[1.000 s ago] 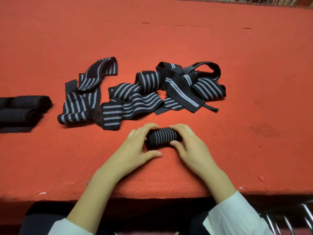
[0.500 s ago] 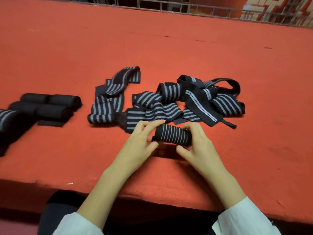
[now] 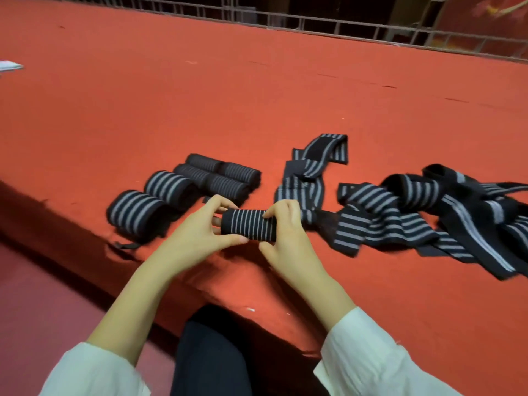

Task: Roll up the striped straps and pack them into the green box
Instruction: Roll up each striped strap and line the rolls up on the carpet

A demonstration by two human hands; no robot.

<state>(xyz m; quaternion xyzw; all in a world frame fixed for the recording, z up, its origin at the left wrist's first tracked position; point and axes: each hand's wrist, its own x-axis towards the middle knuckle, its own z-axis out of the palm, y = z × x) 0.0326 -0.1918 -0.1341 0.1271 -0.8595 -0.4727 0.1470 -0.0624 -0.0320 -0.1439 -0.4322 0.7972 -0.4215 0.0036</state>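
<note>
Head view: the left grip (image 3: 197,232) and right grip (image 3: 285,238) pinch the ends of a rolled strap (image 3: 248,228) just above the bench (image 3: 257,95). To their left lie finished rolls (image 3: 160,195), and to their right loose straps (image 3: 400,221) await rolling. No green box shows, so packing looks unstarted.

Left hand (image 3: 197,237) and right hand (image 3: 287,241) lifted the rolled strap (image 3: 248,228), seemingly leftward.

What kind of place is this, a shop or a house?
Hard to say; probably a packing workbench. A long red-covered table, a metal rail behind it, rolled straps lined up beside a loose pile, left hand and right hand gripping another roll.
</note>
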